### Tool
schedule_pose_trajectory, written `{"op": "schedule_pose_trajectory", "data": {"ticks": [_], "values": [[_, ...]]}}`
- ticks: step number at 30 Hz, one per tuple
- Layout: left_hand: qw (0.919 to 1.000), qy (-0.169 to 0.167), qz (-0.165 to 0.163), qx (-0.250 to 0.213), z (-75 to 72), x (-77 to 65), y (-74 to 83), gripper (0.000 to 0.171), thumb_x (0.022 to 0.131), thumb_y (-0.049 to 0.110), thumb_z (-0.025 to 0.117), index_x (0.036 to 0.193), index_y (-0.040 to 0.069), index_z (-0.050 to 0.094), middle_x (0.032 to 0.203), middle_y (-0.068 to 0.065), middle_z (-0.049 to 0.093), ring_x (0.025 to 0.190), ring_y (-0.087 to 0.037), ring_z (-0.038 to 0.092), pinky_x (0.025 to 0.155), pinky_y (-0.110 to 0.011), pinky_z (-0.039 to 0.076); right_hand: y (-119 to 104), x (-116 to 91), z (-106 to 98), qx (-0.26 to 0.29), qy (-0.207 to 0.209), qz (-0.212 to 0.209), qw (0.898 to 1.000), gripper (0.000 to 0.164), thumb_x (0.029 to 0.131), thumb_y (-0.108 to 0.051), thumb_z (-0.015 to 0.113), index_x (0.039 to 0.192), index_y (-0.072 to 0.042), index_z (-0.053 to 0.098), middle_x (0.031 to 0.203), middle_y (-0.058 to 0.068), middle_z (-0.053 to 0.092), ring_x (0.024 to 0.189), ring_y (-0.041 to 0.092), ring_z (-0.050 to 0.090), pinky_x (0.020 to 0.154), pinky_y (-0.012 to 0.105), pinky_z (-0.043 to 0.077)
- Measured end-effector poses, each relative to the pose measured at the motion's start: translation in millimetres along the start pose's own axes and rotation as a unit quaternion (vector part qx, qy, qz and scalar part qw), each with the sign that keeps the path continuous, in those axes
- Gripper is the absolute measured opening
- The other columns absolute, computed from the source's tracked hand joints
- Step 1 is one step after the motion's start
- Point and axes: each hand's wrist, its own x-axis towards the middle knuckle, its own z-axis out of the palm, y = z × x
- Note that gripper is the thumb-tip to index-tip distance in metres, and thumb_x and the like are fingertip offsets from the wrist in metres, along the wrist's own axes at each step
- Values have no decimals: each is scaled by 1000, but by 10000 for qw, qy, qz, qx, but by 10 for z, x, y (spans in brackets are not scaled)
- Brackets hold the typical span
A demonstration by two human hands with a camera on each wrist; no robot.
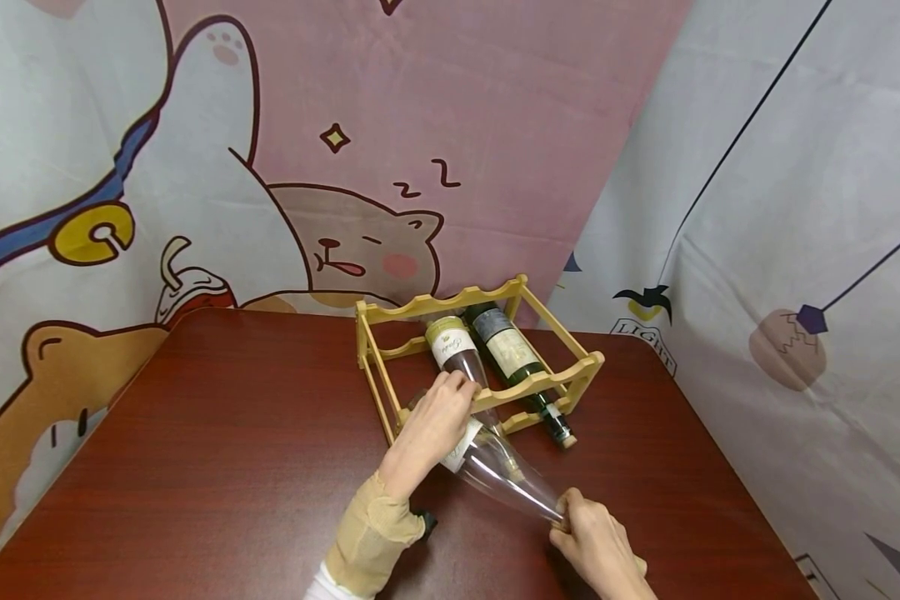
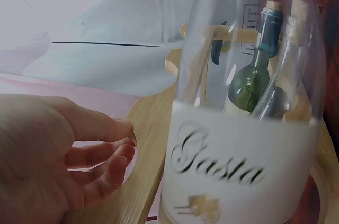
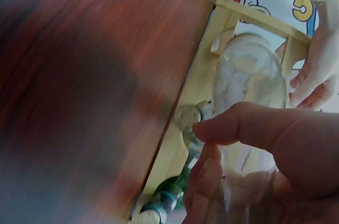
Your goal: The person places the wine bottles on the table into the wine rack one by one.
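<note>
My right hand (image 1: 596,537) grips the neck of a clear wine bottle (image 1: 506,479), which slants with its base toward the wooden wine rack (image 1: 540,382). Large in the left wrist view is this bottle's white label (image 2: 238,166), reading "Gasta". At the rack's near rail, my left hand (image 1: 437,421) holds the wood with thumb and curled fingers, beside the bottle's base end. Two more bottles lie in the rack: a clear wine bottle (image 1: 453,342) with a white label and a corked green wine bottle (image 1: 513,354). Their necks point toward me.
The rack stands on a dark red-brown table (image 1: 255,433), near its back edge. Behind it hangs a printed cartoon cloth (image 1: 510,125). A tan wrap (image 1: 375,525) with a dark strap piece covers my left wrist.
</note>
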Motion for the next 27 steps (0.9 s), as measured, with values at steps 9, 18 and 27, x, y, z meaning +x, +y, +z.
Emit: {"op": "schedule_pose_trajectory", "data": {"ticks": [9, 18, 27], "values": [[9998, 24, 145, 117, -2, 5, -4, 17, 80, 5, 69, 97, 6, 67, 91, -6, 63, 83, -22, 57, 73, -30, 51, -176, 35, 71, 379, -134, 136, 9991, 23, 65, -4, 67, 76, -15, 51, 61, -7, 46, 55, 10, 40, 51, 26, 33], [9998, 61, 183, 92, 2, 7, -5, 16, 80, 1, 66, 95, 5, 67, 89, -6, 61, 81, -21, 57, 73, -30, 51, -306, 65, 175, 524, 193, -366, 9978, 24, 62, -1, 68, 79, -10, 53, 59, -8, 46, 55, 7, 39, 51, 22, 33], [9997, 104, 185, 87, -3, 1, -4, 17, 79, 0, 66, 95, 5, 67, 89, -6, 61, 82, -21, 58, 74, -30, 51, -453, 144, 258, 760, 278, -515, 9954, 24, 63, -1, 67, 82, -8, 54, 59, -7, 48, 54, 7, 41, 50, 22, 35]]}}
